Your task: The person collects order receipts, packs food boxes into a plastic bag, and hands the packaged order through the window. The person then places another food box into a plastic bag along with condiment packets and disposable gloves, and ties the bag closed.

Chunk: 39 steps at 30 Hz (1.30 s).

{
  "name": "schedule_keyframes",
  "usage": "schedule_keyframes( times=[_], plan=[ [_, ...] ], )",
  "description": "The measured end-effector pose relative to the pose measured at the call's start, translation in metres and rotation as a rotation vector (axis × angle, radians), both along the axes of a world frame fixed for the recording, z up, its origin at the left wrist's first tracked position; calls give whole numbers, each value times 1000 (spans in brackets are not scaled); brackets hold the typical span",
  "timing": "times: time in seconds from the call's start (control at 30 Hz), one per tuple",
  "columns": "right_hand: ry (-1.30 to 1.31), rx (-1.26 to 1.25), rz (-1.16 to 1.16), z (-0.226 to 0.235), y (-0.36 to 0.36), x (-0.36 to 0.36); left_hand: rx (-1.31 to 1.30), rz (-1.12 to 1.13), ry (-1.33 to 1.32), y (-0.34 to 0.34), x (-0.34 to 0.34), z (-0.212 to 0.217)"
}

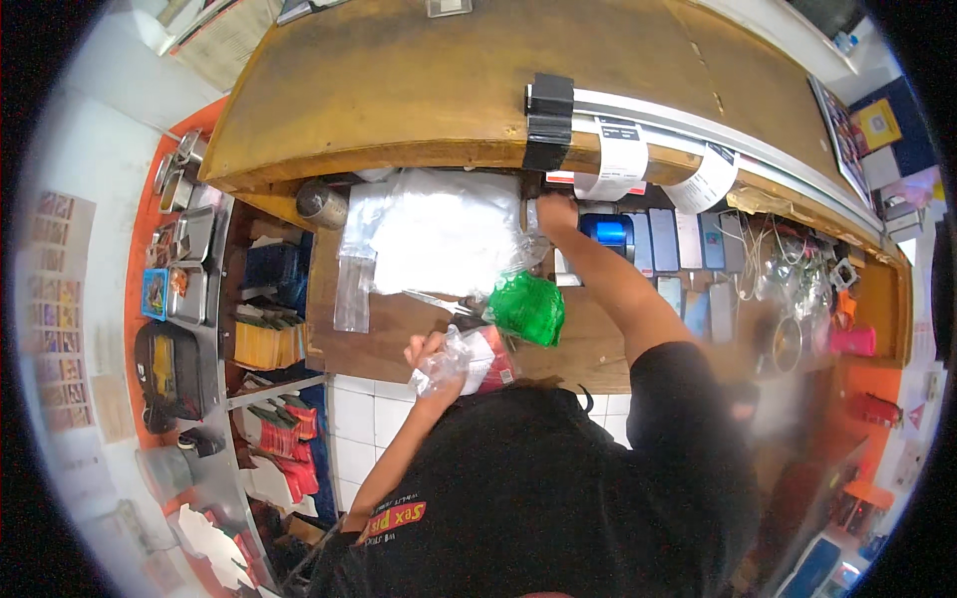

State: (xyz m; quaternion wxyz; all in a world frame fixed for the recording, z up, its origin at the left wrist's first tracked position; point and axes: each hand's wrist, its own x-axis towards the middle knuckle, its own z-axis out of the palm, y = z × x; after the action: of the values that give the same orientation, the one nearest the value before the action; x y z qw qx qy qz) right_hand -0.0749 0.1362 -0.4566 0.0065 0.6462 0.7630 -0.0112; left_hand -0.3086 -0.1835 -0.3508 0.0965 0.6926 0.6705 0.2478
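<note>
My left hand, low at the counter's front edge, is closed round a crumpled clear plastic bag. A red and white packet sits in or against this bag; I cannot tell which. Reaching far forward, my right hand is at the back of the counter, under the shelf's edge. Clear plastic lies just left of it; its fingers are too hidden to read. Between both hands lies a bright green plastic packet. Left of that spreads a stack of clear plastic bags, with scissors along its near edge.
A wooden shelf overhangs the counter, with paper slips hanging from its rail. Several phones stand right of my forearm, beside tangled cables and plastic. Metal trays and stacked packets line the left side.
</note>
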Motion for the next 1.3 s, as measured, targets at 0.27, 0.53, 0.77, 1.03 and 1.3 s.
schedule_keyframes(
  times=[0.27, 0.53, 0.77, 1.03, 1.3],
  plan=[
    [383, 33, 65, 5, 5, 31, -427, -55, -244, -12, -28, -42],
    [1214, 268, 58, -1, 3, 66, -341, -76, -231, -5, 6, -32],
    [1678, -166, -174, 83, -86, 29, -200, -88, -53, -6, 23, 41],
    [1827, -654, -75, 99, -213, -27, -236, -88, -21, -2, 24, 51],
    [1839, -724, 25, 78, -249, -50, -398, -162, -364, -2, 25, 68]
  ],
)
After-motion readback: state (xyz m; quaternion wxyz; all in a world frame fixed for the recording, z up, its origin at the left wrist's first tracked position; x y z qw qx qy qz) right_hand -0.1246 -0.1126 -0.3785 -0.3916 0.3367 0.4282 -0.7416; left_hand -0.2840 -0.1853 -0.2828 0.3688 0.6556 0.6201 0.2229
